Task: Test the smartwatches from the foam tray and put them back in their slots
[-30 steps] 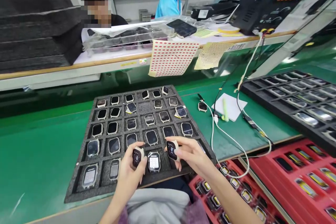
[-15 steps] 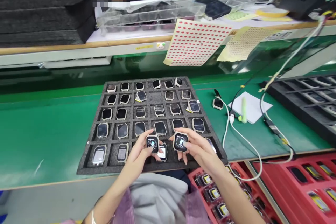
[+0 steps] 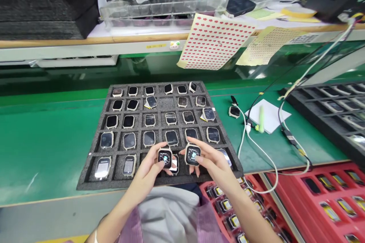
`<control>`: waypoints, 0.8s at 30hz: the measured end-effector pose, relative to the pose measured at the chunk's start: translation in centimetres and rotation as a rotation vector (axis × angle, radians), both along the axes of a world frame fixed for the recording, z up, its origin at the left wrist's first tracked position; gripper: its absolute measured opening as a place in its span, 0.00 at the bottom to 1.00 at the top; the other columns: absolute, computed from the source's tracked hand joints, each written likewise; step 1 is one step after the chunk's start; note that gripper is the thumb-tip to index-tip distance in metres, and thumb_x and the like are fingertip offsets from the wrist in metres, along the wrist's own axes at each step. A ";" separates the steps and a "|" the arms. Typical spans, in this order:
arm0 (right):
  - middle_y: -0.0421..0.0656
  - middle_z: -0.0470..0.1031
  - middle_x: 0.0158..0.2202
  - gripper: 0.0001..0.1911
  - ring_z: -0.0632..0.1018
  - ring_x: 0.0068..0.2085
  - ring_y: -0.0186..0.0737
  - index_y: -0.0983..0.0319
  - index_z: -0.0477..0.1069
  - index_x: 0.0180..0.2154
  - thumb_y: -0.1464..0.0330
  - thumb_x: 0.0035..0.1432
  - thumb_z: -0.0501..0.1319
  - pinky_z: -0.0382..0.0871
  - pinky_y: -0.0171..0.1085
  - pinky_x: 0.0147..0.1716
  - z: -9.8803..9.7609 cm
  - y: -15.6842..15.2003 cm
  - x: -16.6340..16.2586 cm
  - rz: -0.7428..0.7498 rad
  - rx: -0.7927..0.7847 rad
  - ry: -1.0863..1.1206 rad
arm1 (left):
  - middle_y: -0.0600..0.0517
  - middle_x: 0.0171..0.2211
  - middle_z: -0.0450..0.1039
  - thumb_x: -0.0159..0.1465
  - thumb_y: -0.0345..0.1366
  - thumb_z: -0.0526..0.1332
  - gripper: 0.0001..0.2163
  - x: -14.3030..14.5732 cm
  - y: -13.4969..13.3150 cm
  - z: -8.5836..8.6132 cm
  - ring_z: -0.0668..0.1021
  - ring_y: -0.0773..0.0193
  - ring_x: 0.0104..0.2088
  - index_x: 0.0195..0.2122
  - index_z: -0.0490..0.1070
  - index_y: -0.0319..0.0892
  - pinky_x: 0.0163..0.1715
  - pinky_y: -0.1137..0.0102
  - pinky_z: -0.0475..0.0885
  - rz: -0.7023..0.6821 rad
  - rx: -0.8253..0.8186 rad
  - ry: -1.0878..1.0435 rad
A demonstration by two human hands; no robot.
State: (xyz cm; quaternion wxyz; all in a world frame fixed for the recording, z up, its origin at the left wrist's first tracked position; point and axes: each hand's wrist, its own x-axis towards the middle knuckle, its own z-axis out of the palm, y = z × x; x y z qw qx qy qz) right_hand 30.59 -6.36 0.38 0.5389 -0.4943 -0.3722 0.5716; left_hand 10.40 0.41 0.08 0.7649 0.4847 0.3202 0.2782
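My left hand (image 3: 150, 164) is closed on a smartwatch case (image 3: 165, 156) with no strap, its screen lit and the thumb resting on the glass. A second lit smartwatch (image 3: 192, 152) sits in my right hand (image 3: 212, 159), its thumb at the screen's right side. Both are held above the front row of a dark foam tray (image 3: 114, 176), which has several similar watches in its square pockets. Behind the left-hand watch, another watch with a white screen (image 3: 174, 165) is partly hidden. One pocket (image 3: 167, 102) near the back holds no watch.
On the green table (image 3: 57, 133), right of the tray, lie a single watch (image 3: 234, 111), white paper (image 3: 268, 115), a green pen-like stick (image 3: 261, 118) and cables (image 3: 264, 146). Another foam tray (image 3: 316, 114) stands far right. Red trays (image 3: 291, 193) are lower right. A sticker sheet (image 3: 213, 41) hangs from the shelf.
The camera view has shifted slightly. Both hands keep hold of their watches in nearly the same place, and the screens stay lit.
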 end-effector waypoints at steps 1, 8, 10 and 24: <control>0.49 0.77 0.44 0.25 0.76 0.27 0.37 0.60 0.62 0.59 0.68 0.60 0.60 0.69 0.34 0.21 0.1 0.0 -0.1 -0.010 -0.003 -0.011 | 0.47 0.46 0.71 0.64 0.34 0.54 0.19 0.0 0.0 0.0 0.75 0.59 0.39 0.57 0.59 0.44 0.38 0.65 0.74 0.000 0.002 0.001; 0.47 0.78 0.39 0.22 0.74 0.23 0.33 0.61 0.66 0.55 0.65 0.60 0.62 0.67 0.31 0.18 0.6 0.0 -0.5 -0.053 -0.040 -0.114 | 0.49 0.42 0.72 0.65 0.33 0.54 0.17 0.0 0.0 -0.1 0.75 0.63 0.34 0.56 0.60 0.44 0.38 0.67 0.74 -0.003 0.042 0.014; 0.46 0.78 0.39 0.22 0.74 0.23 0.32 0.61 0.65 0.55 0.65 0.60 0.62 0.67 0.31 0.19 0.7 0.0 -0.6 -0.041 -0.033 -0.147 | 0.49 0.42 0.72 0.65 0.33 0.54 0.17 0.0 -0.1 -0.1 0.75 0.64 0.33 0.56 0.60 0.44 0.38 0.68 0.74 -0.001 0.049 0.019; 0.48 0.64 0.54 0.27 0.71 0.51 0.48 0.54 0.64 0.58 0.69 0.56 0.63 0.67 0.47 0.51 3.0 -0.9 3.3 0.329 0.178 -1.114 | 0.47 0.40 0.74 0.63 0.38 0.59 0.19 -0.4 0.3 0.5 0.77 0.61 0.36 0.55 0.62 0.43 0.35 0.68 0.76 0.032 0.008 -0.077</control>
